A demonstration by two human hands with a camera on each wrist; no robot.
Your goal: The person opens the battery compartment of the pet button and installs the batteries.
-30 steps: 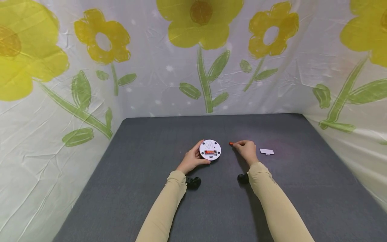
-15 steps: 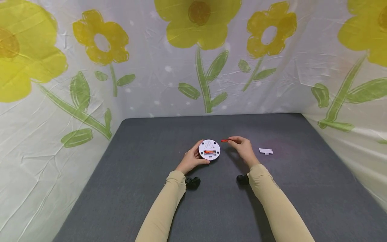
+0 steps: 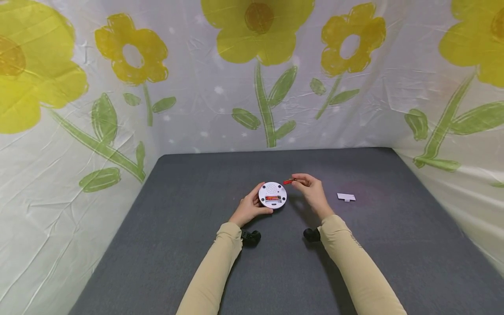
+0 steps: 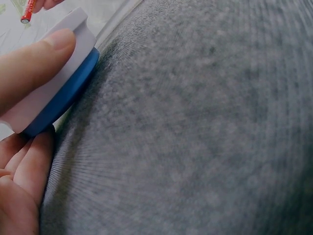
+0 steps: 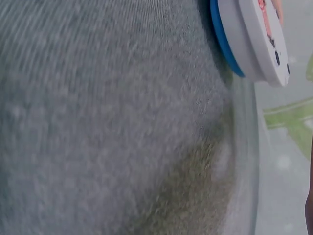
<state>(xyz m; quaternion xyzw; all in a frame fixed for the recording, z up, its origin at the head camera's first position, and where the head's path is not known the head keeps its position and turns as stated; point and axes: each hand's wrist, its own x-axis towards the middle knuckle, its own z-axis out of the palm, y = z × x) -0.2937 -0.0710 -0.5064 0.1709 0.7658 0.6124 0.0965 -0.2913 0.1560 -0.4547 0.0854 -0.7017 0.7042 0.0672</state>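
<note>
My left hand grips the left side of a round white device, thumb at its near edge and fingers behind. Its underside faces up, with speaker holes, dark feet and an uncovered battery slot in which a red battery lies. Both wrist views show a blue rim on the device's lower side. Just right of the device and apart from it, my right hand pinches another red battery between thumb and fingers. The left wrist view catches this battery's end at the top left.
A small white battery cover with a tab lies on the dark grey table, right of my right hand. Flowered white sheeting hangs behind the table and at both sides. A black wrist camera sits under each wrist.
My right hand has moved left toward the device with its battery, which now shows more of its length and tilts slightly. The left hand and the device have stayed nearly still.
</note>
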